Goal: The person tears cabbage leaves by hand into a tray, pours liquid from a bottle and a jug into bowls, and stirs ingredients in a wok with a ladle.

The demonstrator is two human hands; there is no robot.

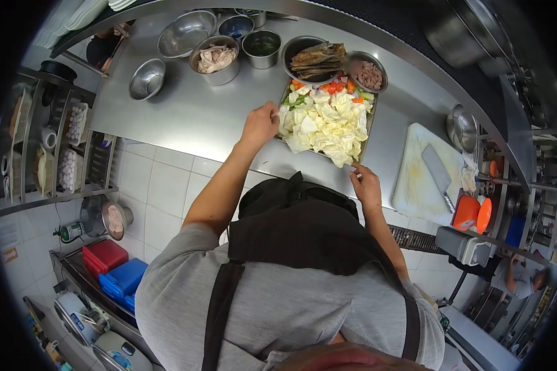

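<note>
Cabbage [325, 123] heaped over chopped vegetables [335, 86] in a tray [370, 133] on the surface [185, 108], left of the cutting board [411, 185]. Left hand [261, 125] loosely curled beside the tray's left edge, right hand [366, 185] with fingers bent at its near right corner; hard to tell whether gripping anything.

The desk [185, 114] is smooth brushed metal with a soft sheen. The bowls [147, 80] look like shiny metal. The board [422, 176] seems to be matt, scuffed plastic; the knife [437, 168] has a smooth metal blade. The apron [303, 241] is matt black cloth, the shirt [303, 309] soft grey cloth. The floor tiles [172, 187] look smooth and glossy, the blue bin [123, 276] plastic.
</note>
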